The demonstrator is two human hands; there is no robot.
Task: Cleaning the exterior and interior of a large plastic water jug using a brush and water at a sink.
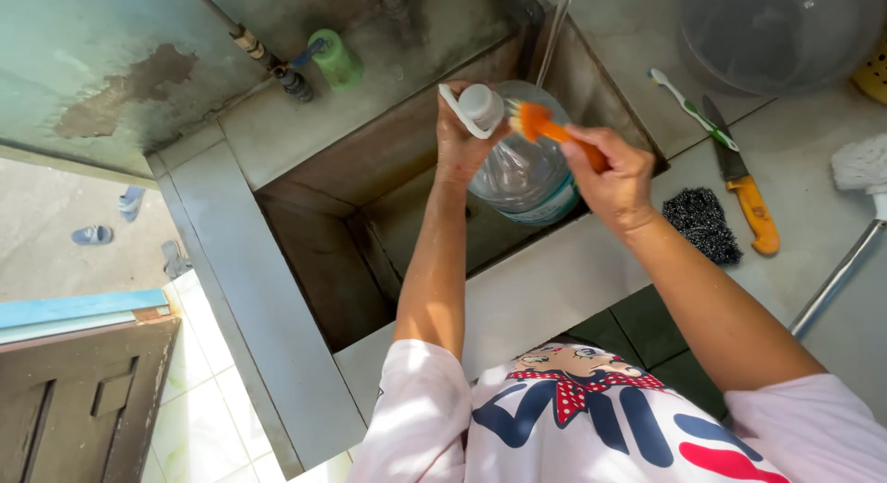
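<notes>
A deep stainless sink point(314, 261) is set into a pale tiled surface point(813, 169), and a large clear plastic water bottle point(522, 169) is held tilted over it. The bottle's neck is gripped by the left hand point(457, 136), fingers closed around it beside the white cap point(480, 104). An orange-handled brush point(545, 124) is clasped in the right hand point(614, 173), its bristles touching the bottle's shoulder. On the surface to the right are seen a clear basin point(776, 30), a dark scouring pad point(702, 222), an orange-handled knife point(747, 192) and a green-and-white toothbrush point(693, 109).
</notes>
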